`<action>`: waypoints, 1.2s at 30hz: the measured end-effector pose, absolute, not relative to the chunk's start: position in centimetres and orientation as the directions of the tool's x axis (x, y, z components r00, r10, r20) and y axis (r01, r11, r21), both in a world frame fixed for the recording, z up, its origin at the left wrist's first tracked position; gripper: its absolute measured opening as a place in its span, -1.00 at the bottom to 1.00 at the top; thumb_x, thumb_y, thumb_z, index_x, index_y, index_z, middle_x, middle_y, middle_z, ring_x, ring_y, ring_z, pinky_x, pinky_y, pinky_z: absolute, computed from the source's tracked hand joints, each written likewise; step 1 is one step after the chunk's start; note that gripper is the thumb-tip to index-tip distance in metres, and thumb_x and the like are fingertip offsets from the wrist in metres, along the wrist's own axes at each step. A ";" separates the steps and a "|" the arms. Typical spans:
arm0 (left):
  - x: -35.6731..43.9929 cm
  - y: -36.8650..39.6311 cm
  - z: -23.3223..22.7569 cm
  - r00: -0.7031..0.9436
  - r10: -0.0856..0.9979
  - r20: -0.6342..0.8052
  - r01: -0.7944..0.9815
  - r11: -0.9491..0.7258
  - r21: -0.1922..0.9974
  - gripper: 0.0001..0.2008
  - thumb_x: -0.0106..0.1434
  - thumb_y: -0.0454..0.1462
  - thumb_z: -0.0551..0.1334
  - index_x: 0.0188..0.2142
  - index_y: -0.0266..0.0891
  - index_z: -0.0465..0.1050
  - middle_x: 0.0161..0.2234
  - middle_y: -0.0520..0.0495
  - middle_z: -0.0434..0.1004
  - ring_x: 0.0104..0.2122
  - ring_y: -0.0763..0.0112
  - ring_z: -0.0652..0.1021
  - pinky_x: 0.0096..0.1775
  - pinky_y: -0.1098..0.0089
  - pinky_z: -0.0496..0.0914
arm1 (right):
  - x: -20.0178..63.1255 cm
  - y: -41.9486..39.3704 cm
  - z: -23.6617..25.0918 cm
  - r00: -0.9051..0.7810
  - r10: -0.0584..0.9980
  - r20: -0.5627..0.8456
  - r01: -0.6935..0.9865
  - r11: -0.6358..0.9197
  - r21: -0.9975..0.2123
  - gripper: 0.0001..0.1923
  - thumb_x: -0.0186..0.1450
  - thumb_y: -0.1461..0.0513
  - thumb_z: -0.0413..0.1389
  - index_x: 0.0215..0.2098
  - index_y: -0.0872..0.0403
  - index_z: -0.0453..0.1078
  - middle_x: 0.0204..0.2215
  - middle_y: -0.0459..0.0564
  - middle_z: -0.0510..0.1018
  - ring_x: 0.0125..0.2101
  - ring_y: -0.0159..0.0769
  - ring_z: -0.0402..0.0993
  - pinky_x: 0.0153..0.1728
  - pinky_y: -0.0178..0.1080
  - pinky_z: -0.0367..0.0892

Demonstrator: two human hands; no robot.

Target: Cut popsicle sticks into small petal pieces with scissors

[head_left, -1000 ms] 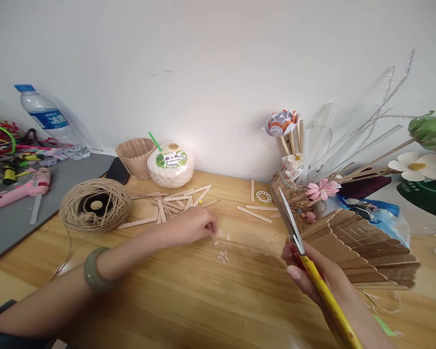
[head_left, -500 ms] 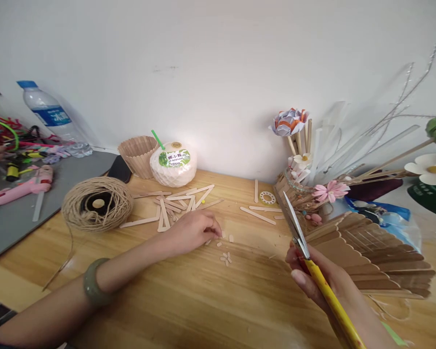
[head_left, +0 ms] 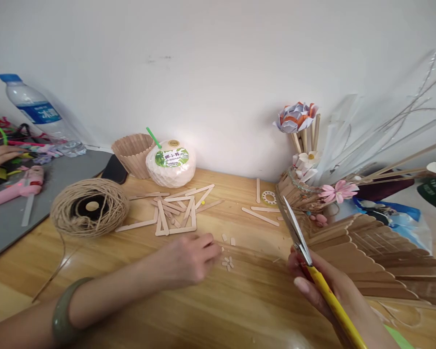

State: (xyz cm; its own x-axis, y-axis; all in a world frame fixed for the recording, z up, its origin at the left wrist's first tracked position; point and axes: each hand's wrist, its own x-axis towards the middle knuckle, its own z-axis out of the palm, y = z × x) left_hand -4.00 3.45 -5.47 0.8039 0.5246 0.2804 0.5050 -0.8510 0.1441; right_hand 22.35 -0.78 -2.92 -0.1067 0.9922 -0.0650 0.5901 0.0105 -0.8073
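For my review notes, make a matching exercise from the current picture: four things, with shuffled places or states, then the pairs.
1. Yellow-handled scissors
2. Twine
3. Coconut
4. Left hand

A. White, with a green straw
B. Beside the small wood pieces
C. Held in the right hand
D. Wound up, left of the loose sticks

Pairs: 1-C, 2-D, 3-A, 4-B

Busy wooden table [head_left: 254,300], this was! A ball of twine [head_left: 114,206] sat left, a white coconut [head_left: 171,169] stood farther back, craft sticks [head_left: 194,213] sprawled mid-table, and small wooden chips [head_left: 233,241] lay nearer
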 end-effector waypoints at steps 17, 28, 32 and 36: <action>-2.9 4.0 -4.8 0.565 0.798 0.211 0.663 -0.591 0.460 -0.88 0.20 -0.33 0.17 -0.39 -0.30 0.48 -0.41 -0.07 0.51 -0.37 0.34 0.49 -0.32 0.38 0.39 | 22.6 -0.2 -3.3 -0.133 0.989 -0.073 0.592 0.020 -0.806 -0.66 0.18 -0.08 0.01 -0.46 0.01 0.21 -0.60 -0.18 0.25 -0.54 -0.31 0.21 -0.55 -0.30 0.08; -1.8 3.5 -5.6 0.507 0.817 0.274 0.705 -0.576 0.413 -0.89 0.12 -0.38 0.18 -0.44 -0.28 0.49 -0.44 -0.04 0.51 -0.38 0.32 0.48 -0.36 0.34 0.38 | 23.6 0.3 -2.9 -0.215 0.962 -0.168 0.670 0.020 -0.742 -0.72 0.17 0.00 0.05 -0.35 0.04 0.33 -0.49 -0.05 0.49 -0.49 -0.22 0.46 -0.49 -0.32 0.35; -1.9 3.6 -5.7 0.518 0.802 0.298 0.684 -0.597 0.420 -0.89 0.14 -0.39 0.18 -0.44 -0.29 0.50 -0.45 -0.05 0.51 -0.40 0.34 0.47 -0.37 0.37 0.37 | 24.0 0.3 -3.3 -0.253 0.954 -0.160 0.691 0.063 -0.720 -0.71 0.20 -0.01 0.01 -0.34 0.03 0.32 -0.49 -0.05 0.48 -0.49 -0.21 0.46 -0.51 -0.31 0.36; -2.0 3.7 -5.8 0.516 0.790 0.332 0.652 -0.613 0.446 -0.87 0.17 -0.39 0.17 -0.44 -0.29 0.50 -0.47 -0.04 0.51 -0.42 0.36 0.47 -0.38 0.39 0.36 | 24.1 0.2 -3.4 -0.259 0.951 -0.167 0.701 0.066 -0.710 -0.74 0.22 0.01 0.01 -0.33 0.02 0.31 -0.51 -0.06 0.47 -0.47 -0.19 0.47 -0.50 -0.32 0.35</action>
State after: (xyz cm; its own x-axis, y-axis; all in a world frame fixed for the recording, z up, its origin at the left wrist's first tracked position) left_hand -2.01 3.66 -5.82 0.5157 0.7899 0.3318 0.6520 -0.6131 0.4461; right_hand 24.13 0.18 -3.41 -0.2585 0.9514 -0.1673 0.7014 0.0658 -0.7097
